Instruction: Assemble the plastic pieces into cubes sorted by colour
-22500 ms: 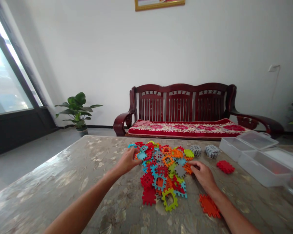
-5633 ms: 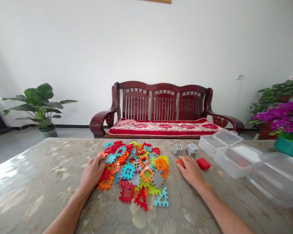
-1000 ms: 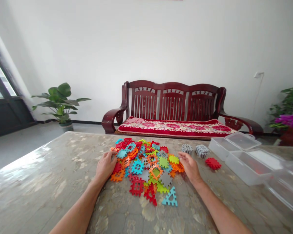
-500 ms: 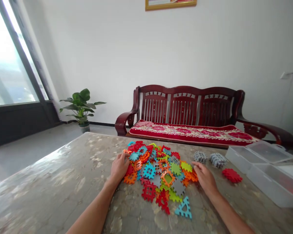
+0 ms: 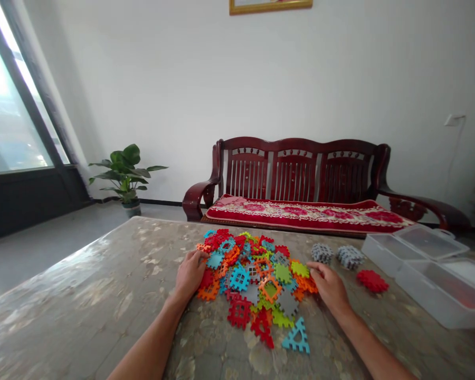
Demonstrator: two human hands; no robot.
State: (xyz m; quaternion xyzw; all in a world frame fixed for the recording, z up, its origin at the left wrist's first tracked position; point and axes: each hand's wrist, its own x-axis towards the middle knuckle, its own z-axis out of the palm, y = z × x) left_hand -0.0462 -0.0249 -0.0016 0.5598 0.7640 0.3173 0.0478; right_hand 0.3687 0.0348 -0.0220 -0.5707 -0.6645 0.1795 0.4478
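Observation:
A loose pile of coloured interlocking plastic tiles in red, orange, blue, green and grey lies on the marbled table. My left hand rests palm down on the pile's left edge, fingers over blue and orange tiles, holding nothing. At the right edge my right hand has its fingers curled against some orange tiles. The back of the hand hides whether it grips them. A blue triangular tile lies at the near edge of the pile.
Two grey tile stacks and a red stack sit right of the pile. Clear plastic boxes stand at the far right. Behind the table are a dark wooden bench, a potted plant and a large window.
The view has swung left and back a little. Both hands have stayed at the pile's two edges, and the tiles look unmoved over the last second.

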